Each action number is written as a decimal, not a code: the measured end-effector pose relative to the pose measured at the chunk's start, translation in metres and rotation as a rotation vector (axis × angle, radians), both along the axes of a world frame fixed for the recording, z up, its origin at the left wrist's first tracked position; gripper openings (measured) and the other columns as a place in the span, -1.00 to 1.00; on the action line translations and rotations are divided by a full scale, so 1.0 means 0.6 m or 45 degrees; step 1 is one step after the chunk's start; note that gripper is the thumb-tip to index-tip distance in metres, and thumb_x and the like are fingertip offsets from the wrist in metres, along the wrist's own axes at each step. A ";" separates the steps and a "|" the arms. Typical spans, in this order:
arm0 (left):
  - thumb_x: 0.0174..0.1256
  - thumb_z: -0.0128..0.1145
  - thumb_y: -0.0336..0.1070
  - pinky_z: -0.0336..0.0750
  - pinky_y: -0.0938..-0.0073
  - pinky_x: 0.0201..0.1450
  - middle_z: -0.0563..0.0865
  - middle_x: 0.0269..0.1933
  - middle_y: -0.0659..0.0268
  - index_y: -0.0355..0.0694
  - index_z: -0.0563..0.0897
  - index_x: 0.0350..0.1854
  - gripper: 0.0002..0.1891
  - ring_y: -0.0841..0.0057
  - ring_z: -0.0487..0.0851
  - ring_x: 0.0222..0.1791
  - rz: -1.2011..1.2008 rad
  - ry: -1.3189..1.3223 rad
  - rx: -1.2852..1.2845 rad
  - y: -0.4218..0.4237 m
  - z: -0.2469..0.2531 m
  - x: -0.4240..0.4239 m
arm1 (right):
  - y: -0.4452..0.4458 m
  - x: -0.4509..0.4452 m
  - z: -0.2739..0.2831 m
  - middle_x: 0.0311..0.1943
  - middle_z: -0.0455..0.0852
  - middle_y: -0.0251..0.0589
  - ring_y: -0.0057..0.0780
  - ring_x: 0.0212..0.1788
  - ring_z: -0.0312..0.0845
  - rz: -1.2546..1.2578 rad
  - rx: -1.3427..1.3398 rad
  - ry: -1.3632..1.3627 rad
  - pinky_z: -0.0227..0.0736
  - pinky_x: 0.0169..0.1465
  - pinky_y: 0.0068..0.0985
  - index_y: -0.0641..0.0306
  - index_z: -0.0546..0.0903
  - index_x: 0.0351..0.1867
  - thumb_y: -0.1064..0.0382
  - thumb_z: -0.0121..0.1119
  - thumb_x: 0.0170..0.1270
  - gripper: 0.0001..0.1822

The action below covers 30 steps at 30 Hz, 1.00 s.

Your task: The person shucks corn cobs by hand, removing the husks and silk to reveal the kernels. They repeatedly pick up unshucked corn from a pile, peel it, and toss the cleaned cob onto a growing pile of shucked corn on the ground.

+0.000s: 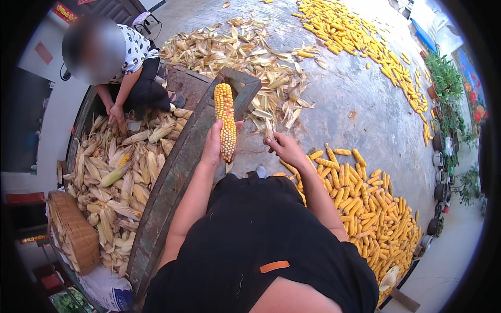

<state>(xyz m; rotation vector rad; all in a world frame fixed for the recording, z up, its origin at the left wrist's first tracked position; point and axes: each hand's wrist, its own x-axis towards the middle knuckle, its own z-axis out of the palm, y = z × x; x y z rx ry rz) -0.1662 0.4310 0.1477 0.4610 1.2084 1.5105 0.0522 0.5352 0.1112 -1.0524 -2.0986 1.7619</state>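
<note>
Upright in my left hand (213,144) is a husked yellow ear of corn (226,121), with dark patches among the kernels of its middle. My right hand (285,146), a short way to the right, pinches a piece of dry corn husk (269,131) between thumb and fingers. Below and to the right of that hand lies a large pile of husked ears (364,203). Left of my left arm, beyond a worn metal side rail (168,184), unhusked ears (117,176) are heaped.
A person (133,74) crouches at the upper left, hands on the unhusked heap. Loose husks (219,51) lie on the concrete floor (332,105) ahead. More husked ears (352,35) spread at the upper right. A woven basket (78,231) lies tilted at the lower left. Potted plants (446,78) line the right side.
</note>
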 end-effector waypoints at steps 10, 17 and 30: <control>0.44 -0.13 0.10 0.50 0.51 0.05 0.68 0.04 0.08 -0.35 0.45 0.21 -0.42 0.50 0.66 -0.03 -0.060 0.256 0.049 0.001 0.011 0.004 | -0.053 -0.084 0.043 -0.46 0.62 -0.37 -0.62 -0.47 0.51 0.593 -0.095 0.306 0.40 -0.37 -0.62 0.33 0.57 -0.24 0.08 0.04 0.48 -0.69; 0.44 -0.10 0.05 0.56 0.50 -0.02 0.72 -0.09 0.10 -0.31 0.47 0.16 -0.49 0.46 0.70 -0.09 0.075 0.137 0.037 -0.024 -0.024 -0.015 | 0.043 -0.018 0.090 -0.50 0.47 -0.50 -0.75 -0.56 0.27 -0.458 -0.967 1.236 0.19 -0.44 -0.74 0.13 0.52 -0.22 0.06 0.04 0.48 -0.78; 0.49 -0.16 0.13 0.50 0.42 0.14 0.61 0.15 0.09 -0.27 0.29 0.35 -0.39 0.42 0.58 0.15 0.026 -0.074 0.030 -0.011 -0.036 0.006 | 0.027 -0.045 0.013 0.16 0.57 -0.12 -0.41 0.06 0.61 0.266 -0.580 0.391 0.53 0.04 -0.41 0.22 0.27 0.41 -0.07 -0.10 0.51 -0.41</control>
